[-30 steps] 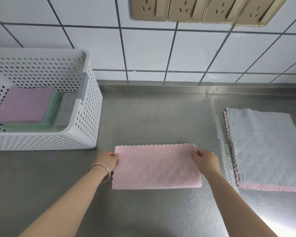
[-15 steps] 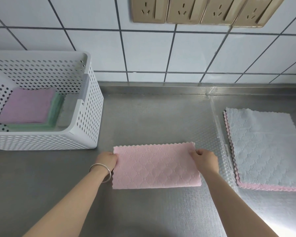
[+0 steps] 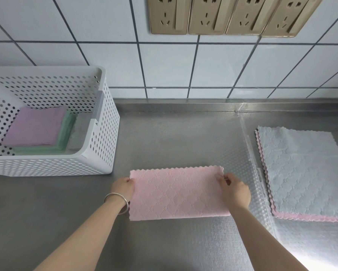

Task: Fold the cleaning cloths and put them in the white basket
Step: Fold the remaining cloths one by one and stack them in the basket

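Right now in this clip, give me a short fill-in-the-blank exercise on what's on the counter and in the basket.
1. Both hands hold the short ends of the ____ cloth lying folded in half on the counter.
2. The top folded cloth in the white basket is ____.
3. The unfolded stack has a grey cloth on top and a ____ one beneath.
4. The bracelet is on the ____ wrist.

Missing words: pink; purple; pink; left

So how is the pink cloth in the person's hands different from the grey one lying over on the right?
The pink cloth is a long rectangle, seemingly folded in half; the grey cloth lies open and square. Left hand and right hand hold the pink cloth's ends; nothing touches the grey cloth. The pink cloth lies alone on the counter; the grey cloth tops another pink one. Both share scalloped edges and a diamond weave.
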`<state>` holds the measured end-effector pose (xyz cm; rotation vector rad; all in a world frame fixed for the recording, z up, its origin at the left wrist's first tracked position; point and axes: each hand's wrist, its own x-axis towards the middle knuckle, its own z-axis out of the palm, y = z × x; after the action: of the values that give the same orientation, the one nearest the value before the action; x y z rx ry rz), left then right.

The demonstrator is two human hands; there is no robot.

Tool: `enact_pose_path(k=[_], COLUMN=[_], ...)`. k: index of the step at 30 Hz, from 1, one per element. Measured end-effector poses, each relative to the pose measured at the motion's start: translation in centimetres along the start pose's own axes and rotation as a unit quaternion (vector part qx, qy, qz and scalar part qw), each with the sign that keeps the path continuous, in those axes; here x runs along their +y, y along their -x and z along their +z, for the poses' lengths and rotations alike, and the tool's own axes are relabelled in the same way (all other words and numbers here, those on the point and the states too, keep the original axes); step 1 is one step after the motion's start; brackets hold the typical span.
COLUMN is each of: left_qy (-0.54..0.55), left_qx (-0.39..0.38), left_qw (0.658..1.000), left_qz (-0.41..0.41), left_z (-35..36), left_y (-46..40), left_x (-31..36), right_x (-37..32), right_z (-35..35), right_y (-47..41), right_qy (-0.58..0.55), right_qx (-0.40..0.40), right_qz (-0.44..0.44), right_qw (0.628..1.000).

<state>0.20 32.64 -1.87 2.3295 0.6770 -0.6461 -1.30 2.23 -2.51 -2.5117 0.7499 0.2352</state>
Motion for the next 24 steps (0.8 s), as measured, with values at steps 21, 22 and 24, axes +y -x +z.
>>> enact_pose_path(k=[21, 22, 24], left_qy=[0.074, 0.069, 0.055], left_qx=[0.024, 0.021, 0.023], left_qw=[0.988, 0.989, 0.992], left_qz=[0.133, 0.127, 0.115], left_z=[2.0, 2.1, 2.3], left_y=[6.4, 6.3, 6.3], left_x=[-4.4, -4.4, -4.2], right_x=[3.0, 3.2, 3.3], right_z=[0.1, 0.2, 0.5], right_y=[6.3, 6.5, 6.8], right_qy=[-0.056, -0.041, -0.019], right_qx=[-0.021, -0.012, 0.002], right_qz=[0.054, 0.046, 0.033], right_qw=[0.997, 0.998, 0.999])
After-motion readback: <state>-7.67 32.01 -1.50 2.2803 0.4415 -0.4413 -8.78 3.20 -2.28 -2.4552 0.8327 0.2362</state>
